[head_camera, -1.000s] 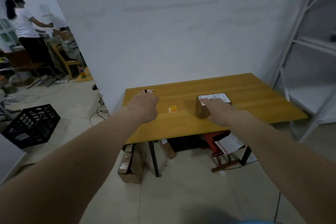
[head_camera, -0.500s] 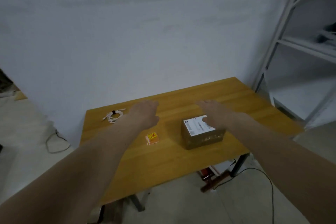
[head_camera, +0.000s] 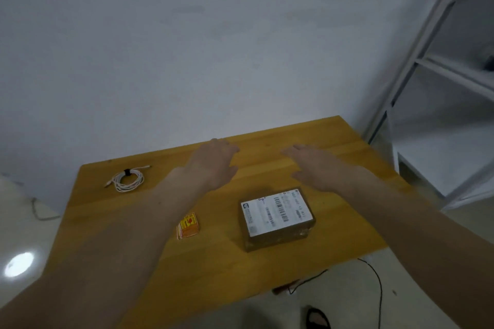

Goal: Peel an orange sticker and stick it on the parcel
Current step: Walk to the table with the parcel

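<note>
left hand point(head_camera: 213, 165), right hand point(head_camera: 318, 168) empty (spread) | parcel point(head_camera: 276, 218) beside orange stickers point(head_camera: 188, 226)

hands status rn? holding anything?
Left hand: open, palm down over the table, holding nothing.
Right hand: open, fingers spread, holding nothing; parcel untouched.

Both hands point(head_camera: 213, 163) have reached past the parcel point(head_camera: 276, 218) toward the table's point(head_camera: 112, 222) far side

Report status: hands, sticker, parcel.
Left hand and right hand open, empty, above the table. Orange sticker unpeeled, left of parcel. Nothing blocking.
</note>
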A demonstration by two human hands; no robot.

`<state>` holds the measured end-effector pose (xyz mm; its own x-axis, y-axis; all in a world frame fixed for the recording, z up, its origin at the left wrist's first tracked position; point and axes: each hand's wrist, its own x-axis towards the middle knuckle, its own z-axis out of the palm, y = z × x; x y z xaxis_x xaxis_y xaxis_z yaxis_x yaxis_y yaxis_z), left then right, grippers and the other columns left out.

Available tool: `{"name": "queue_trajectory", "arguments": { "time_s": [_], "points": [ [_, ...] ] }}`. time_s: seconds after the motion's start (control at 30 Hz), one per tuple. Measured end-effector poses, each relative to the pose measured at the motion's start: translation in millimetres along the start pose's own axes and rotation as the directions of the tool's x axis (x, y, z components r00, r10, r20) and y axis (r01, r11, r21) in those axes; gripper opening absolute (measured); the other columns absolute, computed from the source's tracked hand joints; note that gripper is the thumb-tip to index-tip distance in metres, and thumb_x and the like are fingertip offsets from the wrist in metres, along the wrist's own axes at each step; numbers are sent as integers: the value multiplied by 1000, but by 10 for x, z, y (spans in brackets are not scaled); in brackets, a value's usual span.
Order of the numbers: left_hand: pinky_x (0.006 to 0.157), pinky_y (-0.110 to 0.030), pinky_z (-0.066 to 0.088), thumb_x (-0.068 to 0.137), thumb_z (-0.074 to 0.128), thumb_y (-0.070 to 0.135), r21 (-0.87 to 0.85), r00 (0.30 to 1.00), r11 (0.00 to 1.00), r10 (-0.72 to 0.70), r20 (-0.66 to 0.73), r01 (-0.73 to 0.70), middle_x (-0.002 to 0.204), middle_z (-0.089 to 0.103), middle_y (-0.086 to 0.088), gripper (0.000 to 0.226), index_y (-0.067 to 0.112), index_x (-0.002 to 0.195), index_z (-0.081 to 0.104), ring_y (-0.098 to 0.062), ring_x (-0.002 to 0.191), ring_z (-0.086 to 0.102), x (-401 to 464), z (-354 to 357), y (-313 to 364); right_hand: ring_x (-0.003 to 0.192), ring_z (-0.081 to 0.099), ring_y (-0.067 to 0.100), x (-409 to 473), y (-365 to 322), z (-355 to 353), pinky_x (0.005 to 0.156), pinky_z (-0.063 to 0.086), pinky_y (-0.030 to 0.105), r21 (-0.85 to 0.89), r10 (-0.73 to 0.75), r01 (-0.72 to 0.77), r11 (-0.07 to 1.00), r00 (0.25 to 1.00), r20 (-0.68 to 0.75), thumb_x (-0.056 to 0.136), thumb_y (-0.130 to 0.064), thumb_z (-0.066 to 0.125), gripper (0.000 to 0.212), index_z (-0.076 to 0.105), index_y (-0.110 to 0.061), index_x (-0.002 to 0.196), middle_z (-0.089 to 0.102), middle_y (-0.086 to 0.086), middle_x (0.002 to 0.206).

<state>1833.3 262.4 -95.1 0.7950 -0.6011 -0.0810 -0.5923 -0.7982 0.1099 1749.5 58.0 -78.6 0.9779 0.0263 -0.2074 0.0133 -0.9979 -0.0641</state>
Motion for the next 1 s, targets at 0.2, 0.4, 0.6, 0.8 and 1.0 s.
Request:
{"name": "queue_trajectory", "arguments": {
  "time_s": [0.2,0.4,0.6,0.8,1.0],
  "points": [
    [106,-36,34,94,49,30,-66,993,998,-25,-115,17,143,42,-4,46,16,137,41,-22,132,37,347,112,566,133,39,23,325,759,-123,104,35,34,-64,-181,179,982,983,-26,97,-24,48,54,28,-21,147,38,4,149],
    [103,-38,39,89,59,23,-147,973,988,-71,-219,39,134,53,-6,42,14,130,52,-26,125,47,453,275,935,130,43,20,456,1233,-45,99,37,29,-50,-364,362,931,930,-54,98,-26,45,48,33,-23,144,46,0,143],
    [94,-37,45,83,68,18,-138,962,990,-42,-271,5,123,63,-7,41,15,123,59,-26,113,58,648,607,885,123,49,22,760,1338,394,96,44,37,20,-423,425,905,904,-62,98,-21,44,42,41,-21,140,55,3,133],
    [99,-39,44,90,57,30,-112,963,994,-46,-264,17,129,58,1,41,21,129,52,-19,120,52,1033,1245,656,122,50,24,1229,1236,995,91,46,42,-21,-435,435,900,895,-100,97,-26,45,40,45,-21,136,56,3,131],
    [90,-36,49,88,59,30,-88,918,989,-140,-372,115,128,58,5,39,26,126,53,-16,111,56,819,1731,436,125,48,22,1341,1112,1554,90,46,38,-61,-451,448,892,874,-182,98,-22,42,43,39,-23,141,51,1,138]
  ]
}}
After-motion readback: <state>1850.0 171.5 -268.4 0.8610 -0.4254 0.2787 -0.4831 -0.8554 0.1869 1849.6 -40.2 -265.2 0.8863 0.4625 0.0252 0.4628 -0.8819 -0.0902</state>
